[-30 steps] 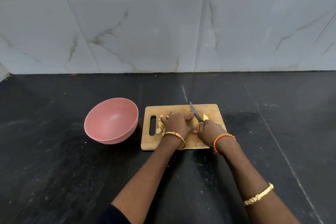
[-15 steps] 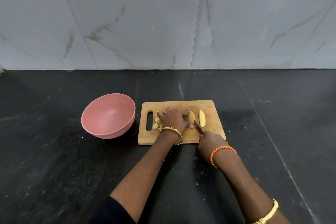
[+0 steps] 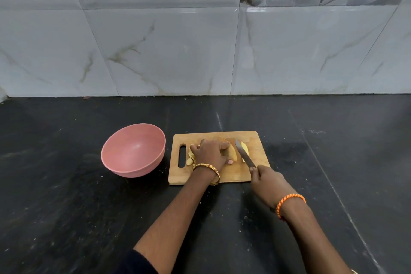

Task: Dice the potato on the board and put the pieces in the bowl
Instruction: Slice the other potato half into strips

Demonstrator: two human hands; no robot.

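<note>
potato under my left hand, knife in my right

my left hand (image 3: 210, 153) lies on top of the potato (image 3: 232, 153) near the middle of the wooden cutting board (image 3: 255, 140), fingers curled down over it and thumb tip showing at its near side, so i am holding the piece down against the wood. my right hand (image 3: 265, 181) sits at the board's near right corner, fingers wrapped round the handle of the knife (image 3: 244, 155); the handle itself is hidden in my grip. the blade angles away from me toward the board's far edge and runs between the held potato and a separate potato slice (image 3: 245, 148) lying just right of it. whether the edge touches the wood i cannot tell.

a small heap of cut pieces (image 3: 191, 157) sits on the left part of the board, between my left hand and the handle slot (image 3: 182, 155) at the board's left end, partly hidden by my knuckles.

the pink bowl (image 3: 133, 151) stands on the dark surface (image 3: 66, 207) just left of the board, apart from it, with no pieces in it. the board lies about midway across the surface, with the tiled wall (image 3: 178, 51) rising behind the far edge.

a gold bangle (image 3: 206, 171) circles my left wrist and an orange cord (image 3: 290, 201) my right.
</note>
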